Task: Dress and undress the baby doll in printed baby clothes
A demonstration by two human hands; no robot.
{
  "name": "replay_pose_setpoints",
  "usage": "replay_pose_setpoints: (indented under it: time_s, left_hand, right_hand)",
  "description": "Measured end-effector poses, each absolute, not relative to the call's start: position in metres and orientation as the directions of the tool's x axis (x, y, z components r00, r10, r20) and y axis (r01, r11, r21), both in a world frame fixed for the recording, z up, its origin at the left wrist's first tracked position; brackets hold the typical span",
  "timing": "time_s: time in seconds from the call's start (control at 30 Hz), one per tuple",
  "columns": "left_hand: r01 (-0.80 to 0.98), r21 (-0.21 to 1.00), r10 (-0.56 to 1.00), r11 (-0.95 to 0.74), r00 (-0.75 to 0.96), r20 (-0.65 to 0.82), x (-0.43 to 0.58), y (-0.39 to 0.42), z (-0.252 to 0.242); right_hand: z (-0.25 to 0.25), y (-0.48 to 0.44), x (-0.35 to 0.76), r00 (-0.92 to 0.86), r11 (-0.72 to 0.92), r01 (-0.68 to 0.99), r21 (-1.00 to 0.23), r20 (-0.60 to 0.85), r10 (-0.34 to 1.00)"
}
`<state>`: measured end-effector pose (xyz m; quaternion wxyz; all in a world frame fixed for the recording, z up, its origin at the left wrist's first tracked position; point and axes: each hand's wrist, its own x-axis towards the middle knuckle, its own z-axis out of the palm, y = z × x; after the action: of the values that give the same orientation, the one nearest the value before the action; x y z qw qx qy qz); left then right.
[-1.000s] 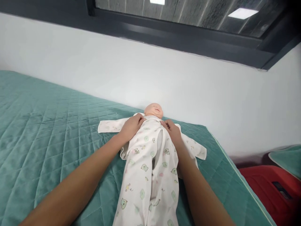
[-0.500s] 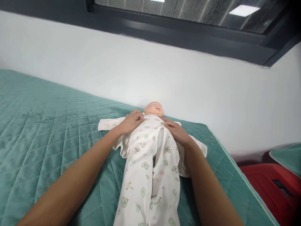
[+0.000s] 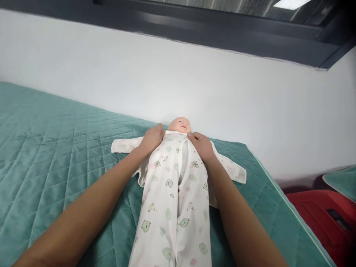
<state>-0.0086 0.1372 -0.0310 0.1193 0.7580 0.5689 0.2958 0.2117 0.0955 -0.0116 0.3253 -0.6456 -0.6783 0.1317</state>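
Observation:
A baby doll lies face up on the quilted bed, its pale head [image 3: 180, 124] close to the wall. White baby pants [image 3: 167, 185] with green and pink animal prints cover its front, the waist edge right under the chin and a slit down the middle. My left hand [image 3: 153, 138] is closed on the waist edge at the left corner. At the opposite corner, my right hand [image 3: 202, 145] pinches the same edge, thumb on top. Under the pants is a white printed baby shirt [image 3: 235, 171], its sleeves spread to both sides. The doll's body is hidden.
A green quilted bed cover [image 3: 69, 148] stretches out to the left. Its piped edge runs down the right side. Beyond that stands a red plastic object [image 3: 314, 207]. Behind the head is a white wall [image 3: 167, 78] beneath a dark window frame [image 3: 194, 27].
The waist edge of the pants has moved up against the doll's chin and pulled straighter. My right hand has shifted up and left, its fingers now curled. The view has tilted slightly down.

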Motion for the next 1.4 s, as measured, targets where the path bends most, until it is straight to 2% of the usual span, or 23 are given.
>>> replay_pose_setpoints:
  time_s: [0.17, 0.3, 0.43, 0.63, 0.73, 0.83, 0.9, 1.0, 1.13, 1.23, 1.4]
  left_hand:
    - [0.781, 0.548, 0.939, -0.298, 0.137, 0.316, -0.009, 0.132, -0.032]
    - [0.707, 0.577, 0.904, -0.408, 0.227, 0.362, -0.014, 0.124, -0.036]
    - [0.752, 0.471, 0.873, -0.462, 0.290, 0.392, -0.021, 0.112, -0.044]
    - [0.813, 0.331, 0.857, -0.479, 0.353, 0.374, -0.034, 0.085, -0.049]
    - [0.814, 0.283, 0.833, -0.508, 0.379, 0.404, -0.043, 0.069, -0.053]
    - [0.808, 0.261, 0.806, -0.528, 0.380, 0.453, -0.052, 0.053, -0.060]
    - [0.801, 0.294, 0.796, -0.522, 0.333, 0.506, -0.059, 0.042, -0.067]
    - [0.767, 0.418, 0.781, -0.487, 0.169, 0.601, -0.070, 0.021, -0.075]
    - [0.691, 0.580, 0.800, -0.432, -0.004, 0.600, -0.081, -0.023, -0.079]
    - [0.626, 0.652, 0.823, -0.427, -0.030, 0.568, -0.083, -0.060, -0.079]
    - [0.544, 0.674, 0.823, -0.500, 0.055, 0.566, -0.076, -0.108, -0.068]
  right_hand:
    - [-0.017, 0.101, 0.214, 0.074, 0.121, 0.799, -0.589, 0.296, 0.952]
    - [-0.022, 0.096, 0.213, 0.149, 0.130, 0.727, -0.674, 0.339, 0.929]
    - [-0.025, 0.083, 0.212, 0.065, 0.239, 0.595, -0.767, 0.343, 0.937]
    - [-0.027, 0.054, 0.217, -0.093, 0.380, 0.505, -0.775, 0.389, 0.917]
    - [-0.035, 0.037, 0.221, -0.061, 0.376, 0.498, -0.781, 0.401, 0.914]
    - [-0.045, 0.014, 0.221, 0.071, 0.307, 0.474, -0.825, 0.383, 0.921]
    - [-0.051, -0.008, 0.217, 0.116, 0.302, 0.438, -0.847, 0.386, 0.915]
    - [-0.053, -0.049, 0.207, 0.064, 0.377, 0.403, -0.834, 0.436, 0.898]
    - [-0.052, -0.114, 0.197, 0.006, 0.413, 0.450, -0.792, 0.465, 0.885]
    - [-0.053, -0.158, 0.193, 0.011, 0.360, 0.497, -0.789, 0.421, 0.907]
    - [-0.060, -0.201, 0.191, 0.028, 0.195, 0.544, -0.816, 0.250, 0.968]
